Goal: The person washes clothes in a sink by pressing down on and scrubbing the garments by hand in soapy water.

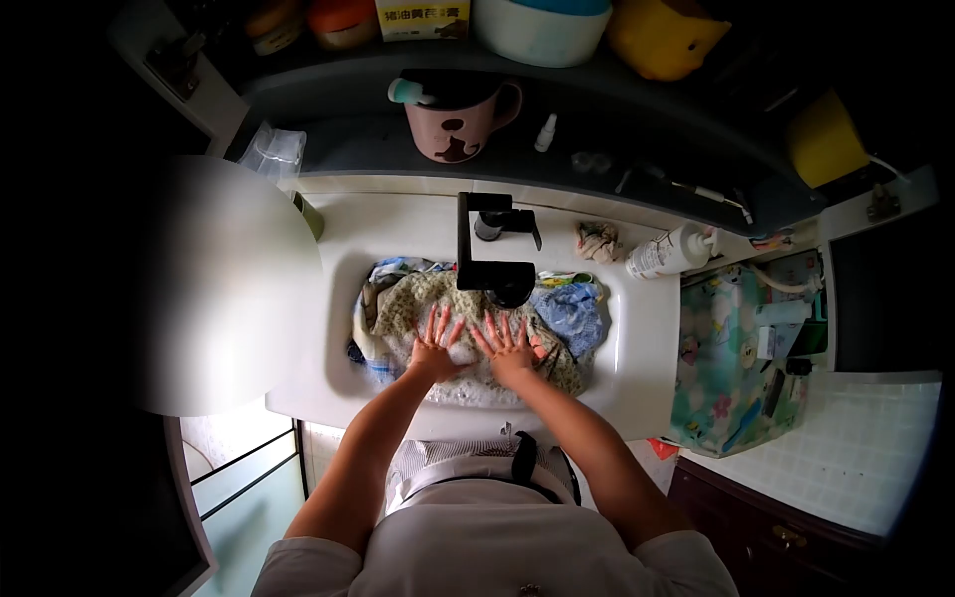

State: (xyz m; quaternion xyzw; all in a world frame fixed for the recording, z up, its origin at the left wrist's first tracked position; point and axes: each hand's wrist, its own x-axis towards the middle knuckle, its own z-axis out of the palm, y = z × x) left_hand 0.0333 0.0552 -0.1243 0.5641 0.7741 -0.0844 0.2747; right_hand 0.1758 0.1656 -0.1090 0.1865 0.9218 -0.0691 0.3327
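Wet laundry lies heaped in the white sink (625,348), with suds around its lower part. My left hand (434,348) rests on the soapy greenish-beige cloth (403,301), palm down and fingers spread. To its right my right hand (505,350) presses flat on the same heap, its fingers apart too. Neither hand grips anything. A blue cloth (572,316) is at the right end of the heap, and a striped cloth (373,353) at the left end. The black faucet (495,274) reaches over the laundry just beyond my fingertips.
A white pump bottle (667,254) and a crumpled cloth (598,242) are behind the sink's right side. The dark shelf (358,139) above holds a pink mug (454,124) and a small white bottle (545,133). A floral cover (731,358) hangs at the right.
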